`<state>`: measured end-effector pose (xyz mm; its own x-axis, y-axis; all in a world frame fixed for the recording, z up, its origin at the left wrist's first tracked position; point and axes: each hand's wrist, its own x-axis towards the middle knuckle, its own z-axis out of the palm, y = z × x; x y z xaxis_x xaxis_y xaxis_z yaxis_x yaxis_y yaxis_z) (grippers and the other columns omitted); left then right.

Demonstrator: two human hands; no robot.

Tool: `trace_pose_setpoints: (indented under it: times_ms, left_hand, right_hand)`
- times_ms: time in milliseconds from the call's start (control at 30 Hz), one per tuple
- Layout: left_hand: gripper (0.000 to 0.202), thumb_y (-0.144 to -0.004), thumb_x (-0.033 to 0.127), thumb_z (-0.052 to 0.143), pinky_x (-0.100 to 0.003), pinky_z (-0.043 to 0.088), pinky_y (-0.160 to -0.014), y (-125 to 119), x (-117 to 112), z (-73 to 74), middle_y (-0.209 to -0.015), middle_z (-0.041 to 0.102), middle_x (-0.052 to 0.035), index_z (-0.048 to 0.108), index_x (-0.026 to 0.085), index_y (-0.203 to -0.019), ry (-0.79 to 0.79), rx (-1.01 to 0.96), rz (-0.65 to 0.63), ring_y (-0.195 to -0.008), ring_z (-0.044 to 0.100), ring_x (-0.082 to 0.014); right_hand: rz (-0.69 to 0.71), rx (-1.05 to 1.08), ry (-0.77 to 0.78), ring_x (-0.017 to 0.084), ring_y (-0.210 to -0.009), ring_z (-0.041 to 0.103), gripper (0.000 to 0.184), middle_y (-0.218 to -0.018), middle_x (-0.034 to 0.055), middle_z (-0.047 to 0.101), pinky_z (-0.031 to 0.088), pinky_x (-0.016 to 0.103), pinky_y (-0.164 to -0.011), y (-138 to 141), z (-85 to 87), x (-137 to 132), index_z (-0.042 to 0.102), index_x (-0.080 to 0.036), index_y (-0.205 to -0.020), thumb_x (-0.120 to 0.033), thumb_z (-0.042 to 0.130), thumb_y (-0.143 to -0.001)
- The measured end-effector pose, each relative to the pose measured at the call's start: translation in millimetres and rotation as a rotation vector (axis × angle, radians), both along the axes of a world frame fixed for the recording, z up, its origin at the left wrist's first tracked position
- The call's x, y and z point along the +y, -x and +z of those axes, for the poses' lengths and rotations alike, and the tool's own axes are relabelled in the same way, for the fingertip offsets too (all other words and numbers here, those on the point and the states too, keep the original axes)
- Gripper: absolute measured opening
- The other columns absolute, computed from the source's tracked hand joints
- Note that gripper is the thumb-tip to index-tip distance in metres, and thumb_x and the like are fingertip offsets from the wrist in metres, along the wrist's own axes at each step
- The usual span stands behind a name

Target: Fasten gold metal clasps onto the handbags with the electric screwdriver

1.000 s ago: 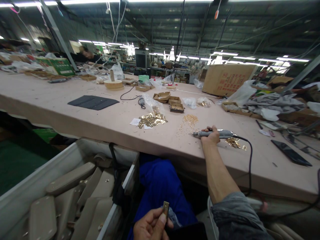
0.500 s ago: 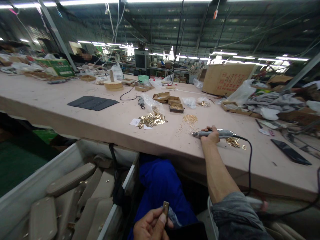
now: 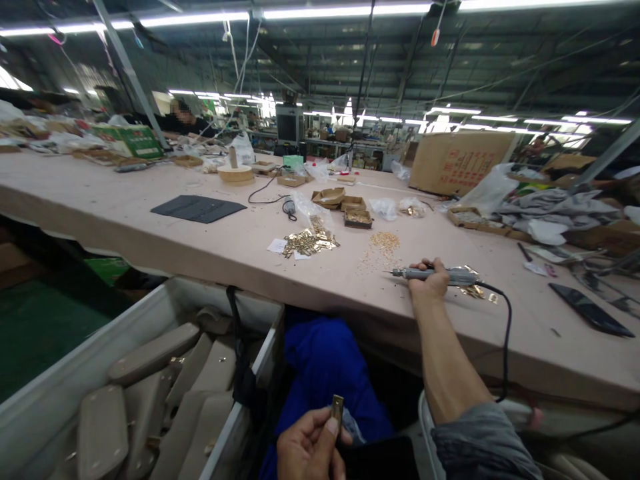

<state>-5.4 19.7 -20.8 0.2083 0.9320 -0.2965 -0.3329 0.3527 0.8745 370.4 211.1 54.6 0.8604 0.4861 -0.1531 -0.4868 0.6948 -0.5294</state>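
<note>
My left hand (image 3: pixel 313 445), low in the view above the lap, pinches a small gold metal plate (image 3: pixel 337 408) upright between thumb and fingers. Around a grey electric screwdriver (image 3: pixel 460 275) my right hand (image 3: pixel 430 283) is closed, near the table's front edge. The tool lies roughly level, its tip pointing left and its black cord trailing down to the right. Just beyond the tip, tiny gold screws (image 3: pixel 384 241) are scattered. Behind the tool, partly hidden, lie some gold metal pieces (image 3: pixel 473 291). A heap of gold plates (image 3: pixel 310 242) spills from a clear bag farther left.
At lower left stands a white bin (image 3: pixel 273 343) with several taupe cases (image 3: pixel 103 427). The table (image 3: pixel 210 263) also bears a black sheet (image 3: pixel 197 208), small cardboard trays (image 3: pixel 358 219), a tape roll (image 3: pixel 236 175), a large carton (image 3: pixel 457 163) and a black phone (image 3: pixel 590 308). Another person sits far left.
The camera has turned slightly, so the whole scene sits a little farther right and lower. Both hands keep their holds on the gold plate and the screwdriver.
</note>
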Motion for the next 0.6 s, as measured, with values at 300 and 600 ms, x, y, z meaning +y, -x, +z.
trace_pose_setpoints:
  times_ms: [300, 600]
  left_hand:
    - [0.031, -0.087, 0.036, 0.074, -0.016, 0.028, -0.03, -0.9, -15.7, 17.3, -0.074, 0.076, -0.0136, 0.072, 0.006, -0.091, -0.015, 0.032, -0.007, -0.029, 0.048, -0.0065]
    - [0.025, -0.087, 0.032, 0.073, -0.016, 0.029, -0.027, -9.6, -31.6, 25.3, -0.072, 0.075, -0.0115, 0.072, 0.008, -0.089, -0.035, 0.129, 0.021, -0.029, 0.046, -0.0062]
  right_hand:
    - [0.294, -0.228, -0.025, 0.007, -0.05, 0.046, 0.022, -0.074, -0.0026, 0.055, 0.05, 0.026, -0.057, 97.3, 38.2, -124.3, 0.055, -0.02, -0.075, -0.015, 0.054, -0.097]
    - [0.432, -0.577, 0.062, 0.011, -0.056, 0.047, 0.017, -0.079, 0.0012, 0.059, 0.048, 0.029, -0.058, 206.7, 38.7, -210.8, 0.061, -0.018, -0.075, -0.022, 0.076, -0.083]
